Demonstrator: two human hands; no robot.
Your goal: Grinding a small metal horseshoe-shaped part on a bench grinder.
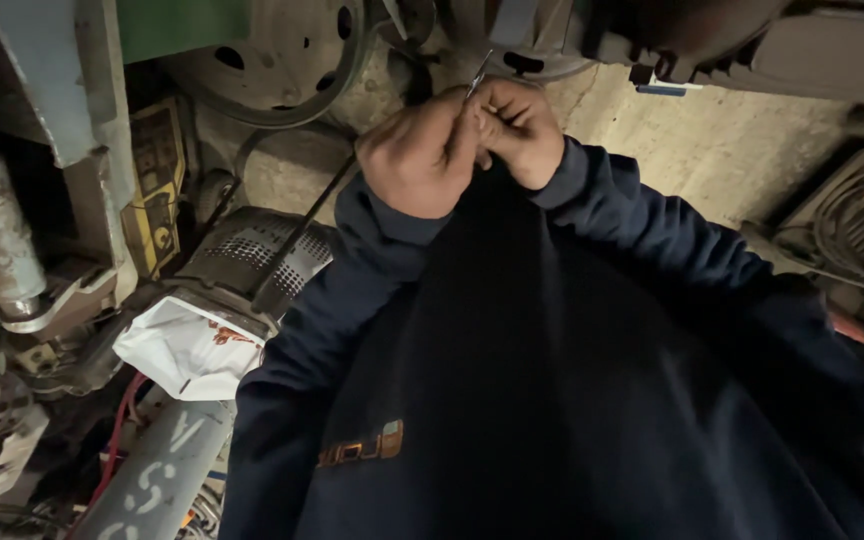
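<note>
1. Left hand [420, 150] and right hand [517, 130] meet at twelve o'clock, fingers pinching a thin metal needle-like tool [478, 73].
2. Judged step: fine threading; steadiness needed.
3. Perforated motor housing [252, 255] at nine o'clock.

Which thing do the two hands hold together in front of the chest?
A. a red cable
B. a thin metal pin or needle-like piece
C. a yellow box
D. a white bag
B: the left hand and right hand meet and pinch a thin metal piece that sticks up between the fingers; the white bag lies untouched lower left.
</note>
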